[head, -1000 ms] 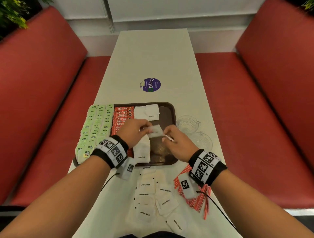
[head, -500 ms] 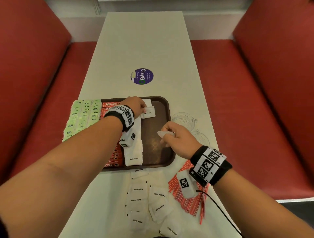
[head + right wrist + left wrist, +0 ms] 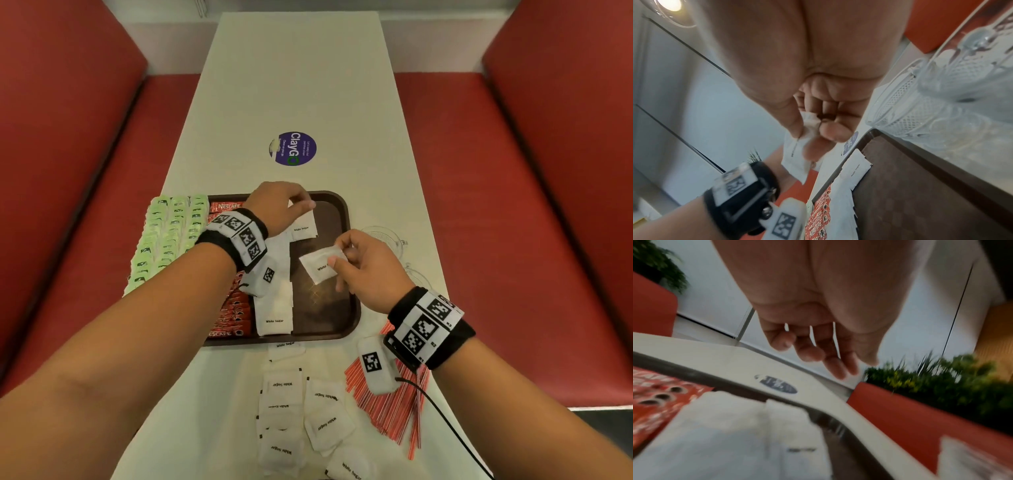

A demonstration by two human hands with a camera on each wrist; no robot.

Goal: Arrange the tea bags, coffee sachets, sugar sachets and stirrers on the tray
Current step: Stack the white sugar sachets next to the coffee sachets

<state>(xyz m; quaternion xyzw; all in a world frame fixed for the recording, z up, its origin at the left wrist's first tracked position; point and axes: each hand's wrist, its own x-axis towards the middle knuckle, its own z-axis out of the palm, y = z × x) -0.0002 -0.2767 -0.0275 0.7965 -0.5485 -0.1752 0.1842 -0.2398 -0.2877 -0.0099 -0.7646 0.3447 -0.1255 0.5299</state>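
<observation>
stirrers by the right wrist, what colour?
The stirrers are striped red and white, clearest in the head view.

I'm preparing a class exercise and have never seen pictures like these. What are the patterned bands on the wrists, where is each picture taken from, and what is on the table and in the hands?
No machine here: a person works with bare hands. The patterned bands are wristbands with cameras attached. The wide picture comes from a head camera; the other two look along each hand.

On the table sits a brown tray with green tea bags, red coffee sachets and white sugar sachets. More sugar and red stirrers lie nearer the person, glass cups beside the tray.

The right hand pinches one sachet. The left hand, fingers relaxed and holding nothing, hovers above the tray's far end.
</observation>
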